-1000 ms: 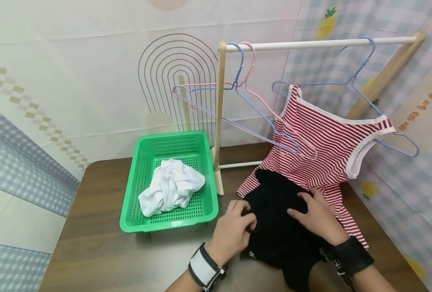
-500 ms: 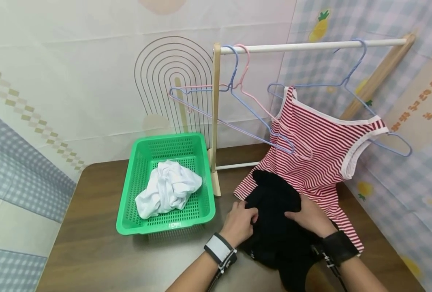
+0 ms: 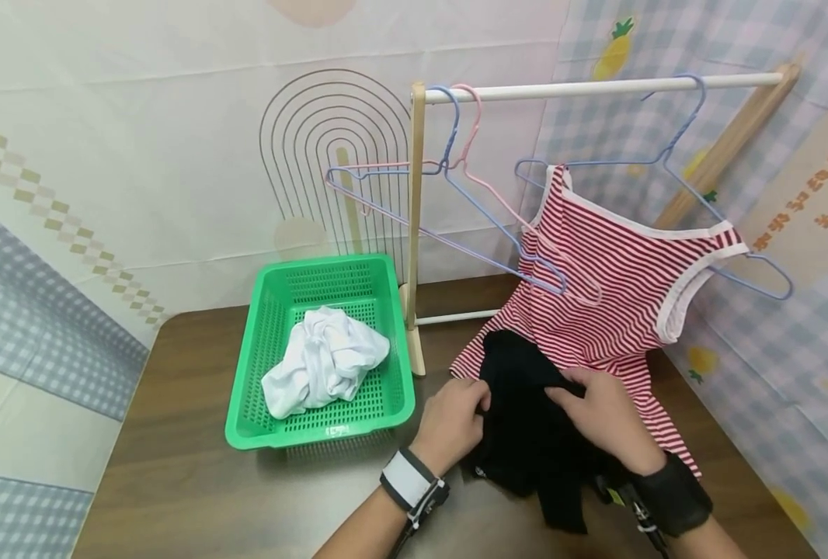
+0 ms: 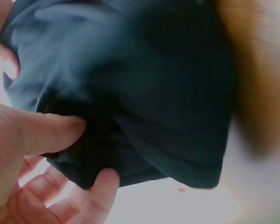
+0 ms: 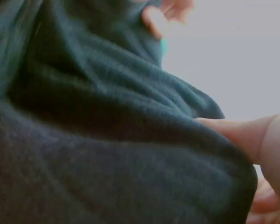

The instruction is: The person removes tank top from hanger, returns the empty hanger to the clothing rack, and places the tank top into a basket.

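A black cloth garment [image 3: 526, 419] is bunched between both hands, over the lower part of a red-and-white striped sleeveless top [image 3: 617, 287]. My left hand [image 3: 454, 419] pinches the garment's left edge; in the left wrist view its thumb [image 4: 56, 130] lies on the black fabric with the fingers curled beneath. My right hand [image 3: 606, 415] grips the right edge, thumb and fingers on either side of a fold, as the right wrist view shows. One end of the garment dangles toward the table's front. The striped top hangs from a blue hanger [image 3: 683, 140] at the right.
A wooden rack with a white rail [image 3: 596, 87] stands behind. A second blue hanger [image 3: 449, 147] and a pink hanger [image 3: 473, 140] hang at its left end. Left of the rack, a green basket [image 3: 246, 396] holds a crumpled white cloth [image 3: 326, 357]. Both stand on a brown table [image 3: 183, 435].
Both hands have drawn hold of the black garment's edges, the right hand going from spread fingers to a grip. The garment's lower end has shifted and looks partly lifted.
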Tool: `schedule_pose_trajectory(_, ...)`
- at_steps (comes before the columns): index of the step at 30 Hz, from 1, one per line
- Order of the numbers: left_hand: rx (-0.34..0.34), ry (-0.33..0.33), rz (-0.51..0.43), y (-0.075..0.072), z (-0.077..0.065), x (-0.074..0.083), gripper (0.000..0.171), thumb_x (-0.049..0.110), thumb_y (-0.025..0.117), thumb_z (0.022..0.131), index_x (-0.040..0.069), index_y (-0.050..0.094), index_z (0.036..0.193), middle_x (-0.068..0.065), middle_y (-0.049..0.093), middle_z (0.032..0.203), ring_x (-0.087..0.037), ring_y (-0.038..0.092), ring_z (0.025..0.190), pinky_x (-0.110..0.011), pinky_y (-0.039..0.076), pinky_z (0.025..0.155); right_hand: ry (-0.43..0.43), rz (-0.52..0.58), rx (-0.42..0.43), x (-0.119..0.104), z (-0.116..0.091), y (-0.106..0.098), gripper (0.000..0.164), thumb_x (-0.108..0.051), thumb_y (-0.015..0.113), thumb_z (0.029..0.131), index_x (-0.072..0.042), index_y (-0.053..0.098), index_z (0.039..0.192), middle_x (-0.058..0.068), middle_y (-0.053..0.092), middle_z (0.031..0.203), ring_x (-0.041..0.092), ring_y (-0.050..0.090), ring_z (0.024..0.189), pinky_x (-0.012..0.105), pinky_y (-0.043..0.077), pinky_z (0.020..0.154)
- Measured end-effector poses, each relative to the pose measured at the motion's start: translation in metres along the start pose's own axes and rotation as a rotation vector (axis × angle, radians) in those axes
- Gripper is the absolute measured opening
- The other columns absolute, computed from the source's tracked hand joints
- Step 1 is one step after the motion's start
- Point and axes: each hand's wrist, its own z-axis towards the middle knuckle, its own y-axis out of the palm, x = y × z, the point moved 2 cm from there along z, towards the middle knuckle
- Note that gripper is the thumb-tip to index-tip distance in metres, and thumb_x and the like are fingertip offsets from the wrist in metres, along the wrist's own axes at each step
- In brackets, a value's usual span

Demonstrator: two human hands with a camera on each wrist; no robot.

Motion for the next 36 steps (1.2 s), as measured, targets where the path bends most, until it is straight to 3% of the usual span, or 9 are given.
schedule_pose_trajectory(3,0.12,0.005,-0.04,-0.023,0.003,0.005,0.028,-0.004,0.069,0.076,0.022,0.064,0.084,0.01,0.067,0.079,-0.011,0.058,0.08,-0.019,0.043,0.057,-0.055,0.079,0.042,-0.025,0.002,-0.008,0.016,-0.016,0.08,0.09,-0.005,0.08,0.101,0.011,0.08,0.099,0.01,0.068,0.079,0.028,0.055,0.072)
schedule_pose_trajectory(7,0.307,0.015,-0.098,-0.055,0.01,0.009,0.027,-0.008,0.069,0.076,0.018,0.065,0.083,0.006,0.07,0.077,-0.016,0.056,0.086,-0.024,0.05,0.069,-0.143,0.213,0.048,-0.06,0.01,-0.016,0.009,-0.015,0.079,0.091,-0.013,0.082,0.1,0.003,0.078,0.093,-0.001,0.056,0.069,0.018,0.048,0.064)
schedule_pose_trajectory(11,0.506,0.028,-0.09,-0.088,0.013,0.004,0.026,-0.011,0.067,0.071,0.013,0.066,0.081,0.002,0.073,0.079,-0.021,0.053,0.083,-0.031,0.046,0.074,-0.234,0.317,-0.003,-0.095,0.028,-0.02,0.017,-0.013,0.079,0.092,-0.013,0.082,0.108,0.002,0.079,0.103,-0.002,0.065,0.084,0.016,0.053,0.073)
schedule_pose_trajectory(14,0.593,0.016,-0.093,-0.111,0.013,-0.006,0.025,-0.012,0.066,0.071,0.011,0.067,0.08,-0.001,0.071,0.077,-0.022,0.051,0.08,-0.034,0.044,0.072,-0.313,0.354,-0.043,-0.12,0.043,-0.021,0.02,-0.012,0.079,0.092,-0.018,0.082,0.111,-0.002,0.079,0.103,0.001,0.067,0.089,0.017,0.055,0.076)
schedule_pose_trajectory(19,0.633,0.009,-0.151,-0.152,0.012,-0.021,0.021,-0.013,0.065,0.079,0.008,0.067,0.083,-0.007,0.069,0.08,-0.024,0.051,0.081,-0.035,0.046,0.074,-0.429,0.447,-0.087,-0.166,0.068,-0.026,0.022,-0.013,0.078,0.093,-0.023,0.082,0.111,-0.004,0.079,0.099,0.006,0.071,0.082,0.024,0.059,0.07)
schedule_pose_trajectory(24,0.73,0.088,-0.115,-0.191,0.014,-0.034,0.018,-0.014,0.061,0.079,0.003,0.067,0.084,-0.014,0.074,0.092,-0.032,0.055,0.085,-0.041,0.046,0.082,-0.515,0.585,-0.133,-0.209,0.092,-0.029,0.02,-0.013,0.077,0.094,-0.019,0.082,0.113,0.0,0.079,0.103,0.013,0.069,0.076,0.03,0.057,0.061)
schedule_pose_trajectory(27,0.749,0.103,-0.086,-0.209,0.017,-0.047,0.018,-0.015,0.061,0.079,0.001,0.066,0.085,-0.017,0.074,0.098,-0.035,0.056,0.09,-0.044,0.046,0.087,-0.531,0.639,-0.153,-0.224,0.106,-0.024,0.02,-0.013,0.076,0.095,-0.016,0.082,0.114,0.002,0.078,0.099,0.016,0.066,0.068,0.032,0.056,0.057)
schedule_pose_trajectory(33,0.677,0.077,-0.009,-0.228,0.017,-0.072,0.018,-0.017,0.059,0.083,0.0,0.063,0.088,-0.018,0.07,0.101,-0.036,0.053,0.096,-0.044,0.045,0.088,-0.462,0.763,-0.207,-0.23,0.13,0.004,0.022,-0.009,0.072,0.097,-0.006,0.078,0.118,0.014,0.078,0.094,0.018,0.067,0.058,0.034,0.06,0.059)
schedule_pose_trajectory(36,0.604,0.068,0.043,-0.231,0.02,-0.083,0.017,-0.015,0.059,0.087,0.0,0.064,0.091,-0.018,0.069,0.104,-0.037,0.054,0.098,-0.045,0.045,0.09,-0.435,0.818,-0.236,-0.227,0.141,0.021,0.025,-0.007,0.07,0.098,-0.001,0.076,0.122,0.02,0.078,0.094,0.019,0.069,0.059,0.036,0.062,0.062)
